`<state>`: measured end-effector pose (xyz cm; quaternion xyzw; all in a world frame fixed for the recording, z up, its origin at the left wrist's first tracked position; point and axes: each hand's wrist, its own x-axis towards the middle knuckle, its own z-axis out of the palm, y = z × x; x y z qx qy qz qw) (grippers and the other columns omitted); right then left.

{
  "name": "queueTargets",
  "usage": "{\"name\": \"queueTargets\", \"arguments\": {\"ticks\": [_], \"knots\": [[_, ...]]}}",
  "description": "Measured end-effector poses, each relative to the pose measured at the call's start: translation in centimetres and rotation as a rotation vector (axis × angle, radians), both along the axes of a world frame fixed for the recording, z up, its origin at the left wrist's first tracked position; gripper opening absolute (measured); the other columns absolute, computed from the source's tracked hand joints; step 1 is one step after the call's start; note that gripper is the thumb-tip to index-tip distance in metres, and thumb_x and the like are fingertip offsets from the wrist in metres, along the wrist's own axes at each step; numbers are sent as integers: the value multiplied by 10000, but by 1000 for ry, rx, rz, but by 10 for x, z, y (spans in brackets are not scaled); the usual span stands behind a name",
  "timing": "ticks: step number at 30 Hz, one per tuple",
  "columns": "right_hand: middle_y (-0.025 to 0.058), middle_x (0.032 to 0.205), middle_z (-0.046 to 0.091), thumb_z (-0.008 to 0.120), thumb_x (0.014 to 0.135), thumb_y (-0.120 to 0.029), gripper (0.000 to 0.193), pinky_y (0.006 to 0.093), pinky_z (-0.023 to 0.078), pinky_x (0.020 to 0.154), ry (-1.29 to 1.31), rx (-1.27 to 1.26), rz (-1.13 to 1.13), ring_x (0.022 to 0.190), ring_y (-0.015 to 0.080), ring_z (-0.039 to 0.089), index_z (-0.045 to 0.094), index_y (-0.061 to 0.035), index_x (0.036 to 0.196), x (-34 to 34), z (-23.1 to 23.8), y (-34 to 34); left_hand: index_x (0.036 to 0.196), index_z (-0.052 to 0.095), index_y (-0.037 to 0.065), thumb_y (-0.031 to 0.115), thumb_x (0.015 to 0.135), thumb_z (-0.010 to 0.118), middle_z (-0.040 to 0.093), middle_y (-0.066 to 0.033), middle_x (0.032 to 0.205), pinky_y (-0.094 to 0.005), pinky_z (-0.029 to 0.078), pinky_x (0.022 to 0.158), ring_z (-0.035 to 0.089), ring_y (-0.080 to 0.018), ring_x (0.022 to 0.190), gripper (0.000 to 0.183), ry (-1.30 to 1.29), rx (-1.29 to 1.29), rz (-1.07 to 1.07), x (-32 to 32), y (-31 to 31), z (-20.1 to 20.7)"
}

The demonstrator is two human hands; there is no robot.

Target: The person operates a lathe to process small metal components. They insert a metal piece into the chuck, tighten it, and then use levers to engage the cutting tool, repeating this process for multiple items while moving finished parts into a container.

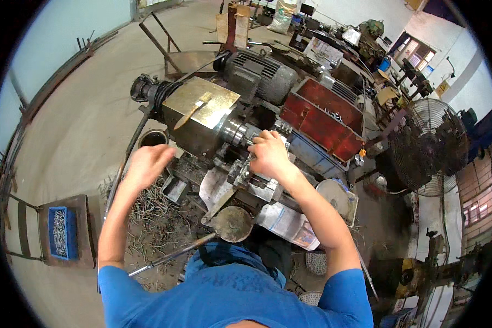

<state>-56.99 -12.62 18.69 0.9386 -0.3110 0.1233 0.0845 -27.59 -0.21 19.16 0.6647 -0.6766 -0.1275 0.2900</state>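
My left hand hangs beside a small lathe-like machine, next to a round dark-rimmed pot. Its fingers are bent and drawn together; whatever is between them, if anything, is too small to make out. Over the machine's slide, my right hand is closed just to the right of the shiny metal chuck. The fingers curl down and hide what they grip. On top of the machine's metal housing lies a brush with a wooden handle.
A red metal bin stands behind my right hand, near a large electric motor. A caged fan is at the right. Metal shavings cover the floor below my left hand. A blue tray of small metal parts sits on a stool.
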Motion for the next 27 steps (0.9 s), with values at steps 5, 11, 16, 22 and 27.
{"name": "queueTargets", "arguments": {"ticks": [5,11,16,22,27], "knots": [[56,731,628,608,490,-220,188,311,398,808,194,-18,-89,808,230,539,665,-81,603,29,-39,-47,829,627,47,366,878,503,604,-199,695,-451,462,628,599,-369,710,346,-479,94,412,106,70,-35],[84,709,616,626,462,-211,224,335,444,764,55,-17,-16,805,255,539,655,-48,614,35,-50,-51,791,532,-3,402,839,560,584,-241,708,-480,447,650,580,-421,758,408,-135,269,528,121,134,-101],[98,700,617,616,471,-235,284,355,466,718,13,112,-61,786,271,538,676,-35,664,36,-42,-47,769,523,6,282,791,610,590,-200,673,-477,468,612,595,-386,662,290,-384,194,608,119,122,-116],[121,705,632,618,492,-209,191,371,468,739,4,179,-140,799,300,540,663,-59,601,45,-40,-48,767,549,48,128,708,574,607,-160,654,-444,474,569,604,-345,620,102,-800,166,647,285,108,-127],[103,712,632,615,506,-218,190,355,452,741,20,120,-100,807,279,541,659,-61,604,38,-42,-51,792,568,68,117,708,565,624,-158,698,-437,483,606,617,-338,672,98,-840,204,627,323,77,-130]]}}
